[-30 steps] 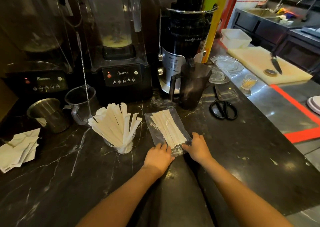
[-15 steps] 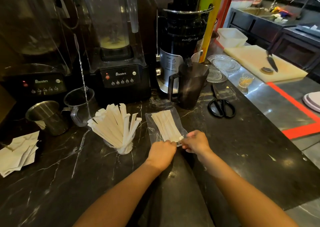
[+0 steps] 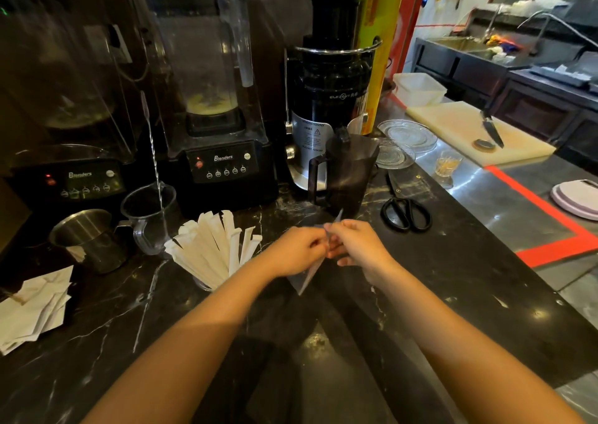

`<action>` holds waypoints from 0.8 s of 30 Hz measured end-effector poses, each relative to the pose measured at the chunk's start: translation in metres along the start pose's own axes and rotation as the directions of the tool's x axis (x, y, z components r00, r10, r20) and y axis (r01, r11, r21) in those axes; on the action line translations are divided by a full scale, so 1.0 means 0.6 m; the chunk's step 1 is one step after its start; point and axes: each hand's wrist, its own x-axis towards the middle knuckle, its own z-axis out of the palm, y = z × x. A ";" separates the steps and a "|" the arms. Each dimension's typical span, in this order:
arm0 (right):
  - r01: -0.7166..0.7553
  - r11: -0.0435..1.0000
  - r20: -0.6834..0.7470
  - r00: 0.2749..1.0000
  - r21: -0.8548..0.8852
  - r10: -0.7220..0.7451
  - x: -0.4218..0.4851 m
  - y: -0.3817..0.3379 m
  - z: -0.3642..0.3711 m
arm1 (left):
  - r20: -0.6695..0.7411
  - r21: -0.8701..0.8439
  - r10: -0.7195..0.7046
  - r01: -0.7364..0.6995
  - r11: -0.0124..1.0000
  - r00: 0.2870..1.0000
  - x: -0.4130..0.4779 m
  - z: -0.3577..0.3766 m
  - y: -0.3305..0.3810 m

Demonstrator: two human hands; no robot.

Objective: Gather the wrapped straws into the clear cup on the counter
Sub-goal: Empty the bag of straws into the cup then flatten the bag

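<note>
My left hand [image 3: 296,250] and right hand [image 3: 357,245] both pinch the clear straw packet [image 3: 307,274], lifted off the counter [image 3: 420,281] just right of the clear cup [image 3: 202,282] (already bristling with wrapped straws [image 3: 210,245]).

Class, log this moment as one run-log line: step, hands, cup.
step: opening straw packet | left hand, right hand: both pinching packet above counter | clear cup: wrapped straws standing inside
</note>
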 end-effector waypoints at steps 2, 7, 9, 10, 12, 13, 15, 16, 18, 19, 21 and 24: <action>0.059 0.998 0.035 0.998 0.020 -0.059 -0.002 -0.013 0.001 | -0.019 -0.163 -0.024 0.020 0.986 1.000 0.004 -0.019 0.005; 0.144 0.985 0.106 0.982 0.093 -0.154 -0.003 -0.036 0.003 | -0.048 -0.456 -0.084 0.053 0.888 0.995 0.002 -0.054 0.017; 0.169 0.976 0.140 0.972 0.136 -0.188 -0.004 -0.044 0.002 | -0.037 -0.550 -0.072 0.040 0.834 0.997 0.000 -0.065 0.022; 0.183 0.972 0.159 0.966 0.146 -0.206 -0.006 -0.047 0.000 | -0.027 -0.593 -0.067 0.038 0.804 0.997 -0.002 -0.068 0.023; 0.216 0.965 0.200 0.949 0.151 -0.243 -0.009 -0.051 -0.004 | -0.007 -0.676 -0.067 0.044 0.735 0.998 -0.007 -0.073 0.024; 0.226 0.963 0.221 0.941 0.146 -0.255 -0.010 -0.052 -0.006 | 0.005 -0.709 -0.068 0.052 0.703 0.998 -0.009 -0.073 0.023; 0.227 0.965 0.252 0.934 0.129 -0.253 -0.011 -0.049 -0.007 | 0.032 -0.753 -0.071 0.071 0.655 0.997 -0.012 -0.069 0.017; 0.217 0.969 0.260 0.935 0.115 -0.241 -0.011 -0.047 -0.007 | 0.044 -0.757 -0.074 0.082 0.648 0.996 -0.012 -0.064 0.014; 0.199 0.977 0.266 0.940 0.076 -0.213 -0.008 -0.039 -0.005 | 0.063 -0.745 -0.074 0.097 0.660 0.995 -0.012 -0.053 0.008; 0.192 0.980 0.263 0.944 0.058 -0.200 -0.007 -0.034 -0.004 | 0.070 -0.741 -0.074 0.102 0.664 0.995 -0.012 -0.048 0.005; 0.178 0.983 0.260 0.948 0.043 -0.183 -0.005 -0.028 -0.002 | 0.077 -0.743 -0.075 0.107 0.660 0.994 -0.012 -0.040 0.001; 0.179 0.983 0.260 0.948 0.042 -0.183 -0.004 -0.025 -0.001 | 0.083 -0.753 -0.071 0.109 0.648 0.994 -0.013 -0.036 -0.003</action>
